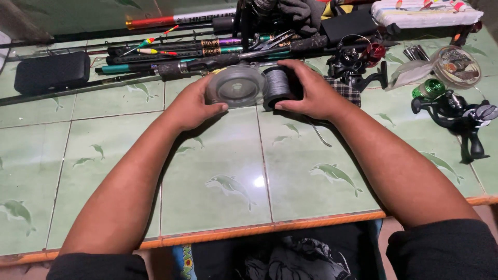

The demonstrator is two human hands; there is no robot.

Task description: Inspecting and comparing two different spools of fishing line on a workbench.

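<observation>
We work at a green tiled table (218, 176) with dolphin motifs and an orange front edge. Along its far side lie several fishing rods (171, 52), a black case (52, 71) to the left, and a white foam rack of floats (425, 13) at the far right. Nearer on the right sit a black spinning reel with a green spool (451, 106) and another dark reel (358, 65).

Our left hand (192, 106) closes its grip on a clear plastic line spool (236, 85), thumb underneath and fingers over the rim. Our right hand (308, 93) grips a dark spool wound with grey braided line (279, 85). The two spools stand on edge, touching or almost touching, just above the table near the rods.

We judge the risks small but real: if either grip loosens, a round spool could roll off among the rods, and the braid could spring loose and tangle, since we cannot see its free end secured.
</observation>
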